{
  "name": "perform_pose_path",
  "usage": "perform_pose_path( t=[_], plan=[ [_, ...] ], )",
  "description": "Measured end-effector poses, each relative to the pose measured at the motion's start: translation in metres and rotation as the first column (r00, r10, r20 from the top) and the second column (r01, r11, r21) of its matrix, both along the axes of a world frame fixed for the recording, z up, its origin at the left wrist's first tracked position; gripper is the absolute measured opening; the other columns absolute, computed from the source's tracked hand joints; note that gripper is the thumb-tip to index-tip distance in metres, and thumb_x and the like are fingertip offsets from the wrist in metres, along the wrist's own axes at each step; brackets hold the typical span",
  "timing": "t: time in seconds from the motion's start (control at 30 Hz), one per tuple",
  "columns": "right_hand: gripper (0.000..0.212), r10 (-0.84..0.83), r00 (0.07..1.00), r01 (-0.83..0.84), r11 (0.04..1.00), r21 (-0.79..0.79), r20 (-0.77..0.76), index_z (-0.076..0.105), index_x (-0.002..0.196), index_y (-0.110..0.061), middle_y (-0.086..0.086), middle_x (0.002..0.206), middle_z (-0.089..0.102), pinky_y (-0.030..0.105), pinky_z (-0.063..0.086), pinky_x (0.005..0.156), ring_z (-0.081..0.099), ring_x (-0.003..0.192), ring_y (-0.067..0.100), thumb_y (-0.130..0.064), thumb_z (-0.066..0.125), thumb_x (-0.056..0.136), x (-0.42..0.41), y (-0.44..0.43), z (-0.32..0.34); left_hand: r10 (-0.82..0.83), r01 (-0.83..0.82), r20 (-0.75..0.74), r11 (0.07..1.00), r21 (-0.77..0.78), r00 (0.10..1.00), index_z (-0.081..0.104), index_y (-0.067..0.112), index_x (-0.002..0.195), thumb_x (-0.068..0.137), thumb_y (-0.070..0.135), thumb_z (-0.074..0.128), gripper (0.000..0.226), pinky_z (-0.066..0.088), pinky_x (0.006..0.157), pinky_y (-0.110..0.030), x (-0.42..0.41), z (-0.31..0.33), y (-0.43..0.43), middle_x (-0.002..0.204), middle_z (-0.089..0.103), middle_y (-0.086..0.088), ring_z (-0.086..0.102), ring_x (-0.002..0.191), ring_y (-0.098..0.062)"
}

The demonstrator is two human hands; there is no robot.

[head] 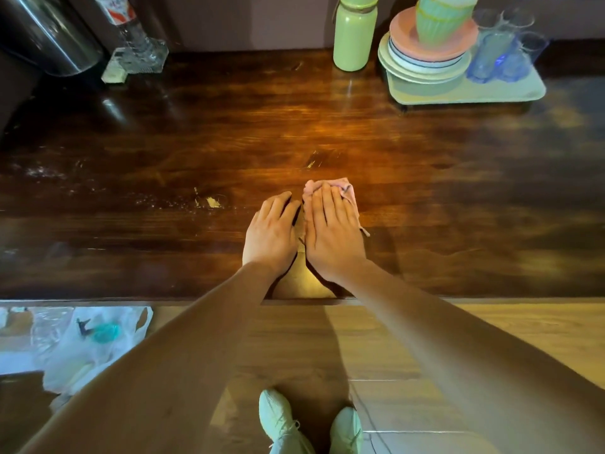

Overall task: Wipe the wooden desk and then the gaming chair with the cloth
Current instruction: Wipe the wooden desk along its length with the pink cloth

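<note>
The dark wooden desk (163,132) spans the whole view, glossy, with pale scuff marks left of centre. A small pink cloth (347,188) lies on the desk near its front edge. My right hand (334,231) lies flat on top of the cloth with straight fingers, pressing it to the wood; only the cloth's far edge and right side show. Just to the left, my left hand (270,232) rests palm down on the bare desk, fingers slightly bent, touching the cloth's left edge. The gaming chair is not in view.
At the back right a pale tray (458,91) holds stacked plates, a green cup and blue glasses (501,50). A green bottle (353,34) stands beside it. Back left are a steel pot (42,31) and a glass bottle (131,31). A plastic bag (88,342) lies on the floor.
</note>
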State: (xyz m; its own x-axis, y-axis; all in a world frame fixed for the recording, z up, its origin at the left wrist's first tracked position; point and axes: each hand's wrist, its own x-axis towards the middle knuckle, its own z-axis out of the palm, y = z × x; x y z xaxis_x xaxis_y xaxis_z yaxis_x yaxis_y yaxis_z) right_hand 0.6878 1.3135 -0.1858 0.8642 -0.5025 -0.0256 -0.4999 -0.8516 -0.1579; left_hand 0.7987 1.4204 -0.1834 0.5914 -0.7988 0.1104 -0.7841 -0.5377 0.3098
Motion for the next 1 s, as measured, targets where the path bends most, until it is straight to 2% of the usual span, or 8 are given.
perform_pose_path(
  t=[0.13,0.3,0.4,0.5,0.6,0.7,0.83,1.0],
  plan=[
    [0.065,-0.012,1.0,0.012,1.0,-0.019,-0.006,0.003,0.168,-0.007,0.019,0.175,0.004,0.051,0.004,0.13,-0.003,0.163,0.034,-0.034,0.015,0.11,-0.007,0.015,-0.004,-0.001,0.002,-0.035,1.0,0.021,0.999,0.044,0.014,0.159,0.101,0.036,0.015,0.069,0.032,0.125,-0.042,-0.003,0.008,0.0,0.167,0.038,-0.008,0.033,0.154,-0.026],
    [0.069,0.073,0.997,-0.074,0.997,0.016,0.019,0.007,0.168,-0.006,0.02,0.174,0.013,0.054,0.012,0.129,0.005,0.162,0.036,-0.04,0.025,0.11,-0.072,0.066,-0.013,0.008,-0.008,-0.017,1.0,0.013,1.0,0.06,0.009,0.147,0.099,0.012,0.054,0.048,0.043,0.114,-0.047,0.006,0.013,-0.008,0.154,0.054,-0.012,0.049,0.141,-0.032],
    [0.068,0.064,0.997,-0.067,0.997,0.048,0.046,0.014,0.167,-0.006,0.019,0.172,0.019,0.054,0.013,0.13,0.011,0.162,0.035,-0.041,0.022,0.109,-0.079,0.068,-0.012,-0.047,0.046,0.029,0.998,0.049,0.998,0.065,0.009,0.138,0.094,0.006,0.058,0.044,0.049,0.102,-0.048,0.02,0.019,-0.014,0.138,0.062,-0.01,0.055,0.124,-0.034],
    [0.071,0.117,0.993,-0.117,0.993,0.0,0.02,0.009,0.167,-0.003,0.023,0.173,0.012,0.053,0.008,0.13,0.002,0.162,0.036,-0.038,0.021,0.107,-0.043,0.037,-0.011,-0.056,0.055,0.057,0.998,0.017,0.997,0.063,0.01,0.138,0.095,0.009,0.054,0.044,0.048,0.102,-0.048,0.024,0.011,-0.015,0.137,0.059,-0.009,0.052,0.124,-0.032],
    [0.067,0.096,0.995,-0.096,0.995,-0.032,0.002,0.004,0.167,-0.004,0.023,0.174,0.004,0.053,0.006,0.13,-0.002,0.162,0.037,-0.036,0.012,0.109,0.008,-0.012,-0.009,-0.04,0.042,0.095,0.999,-0.016,0.995,0.059,0.012,0.145,0.098,0.022,0.037,0.052,0.043,0.113,-0.049,0.028,-0.001,-0.016,0.149,0.054,-0.01,0.048,0.136,-0.031],
    [0.064,0.052,0.999,-0.053,0.998,-0.017,-0.013,0.004,0.167,-0.006,0.02,0.175,0.004,0.051,0.007,0.13,-0.002,0.162,0.035,-0.035,0.009,0.111,0.036,-0.036,-0.004,-0.016,0.011,0.125,0.999,0.047,0.992,0.045,0.012,0.158,0.101,0.026,0.027,0.061,0.022,0.13,-0.046,0.032,-0.003,-0.022,0.166,0.039,-0.012,0.03,0.156,-0.028],
    [0.068,0.064,0.998,-0.065,0.997,-0.039,-0.019,0.0,0.167,-0.005,0.021,0.175,0.0,0.053,0.006,0.13,-0.006,0.162,0.035,-0.037,0.012,0.108,0.015,-0.013,-0.007,-0.036,0.029,0.088,0.996,0.081,0.995,0.038,0.01,0.162,0.1,0.032,0.014,0.07,0.01,0.133,-0.042,0.029,0.0,-0.024,0.17,0.031,-0.012,0.022,0.16,-0.025],
    [0.072,0.114,0.993,-0.115,0.993,-0.031,-0.024,0.004,0.167,-0.006,0.019,0.175,0.006,0.051,0.005,0.131,-0.004,0.163,0.034,-0.045,0.022,0.11,-0.037,0.024,-0.015,-0.007,0.005,0.108,1.0,0.015,0.994,0.066,0.011,0.136,0.093,0.005,0.063,0.044,0.032,0.125,-0.045,0.046,0.015,-0.037,0.139,0.063,-0.01,0.051,0.134,-0.036]
  ],
)
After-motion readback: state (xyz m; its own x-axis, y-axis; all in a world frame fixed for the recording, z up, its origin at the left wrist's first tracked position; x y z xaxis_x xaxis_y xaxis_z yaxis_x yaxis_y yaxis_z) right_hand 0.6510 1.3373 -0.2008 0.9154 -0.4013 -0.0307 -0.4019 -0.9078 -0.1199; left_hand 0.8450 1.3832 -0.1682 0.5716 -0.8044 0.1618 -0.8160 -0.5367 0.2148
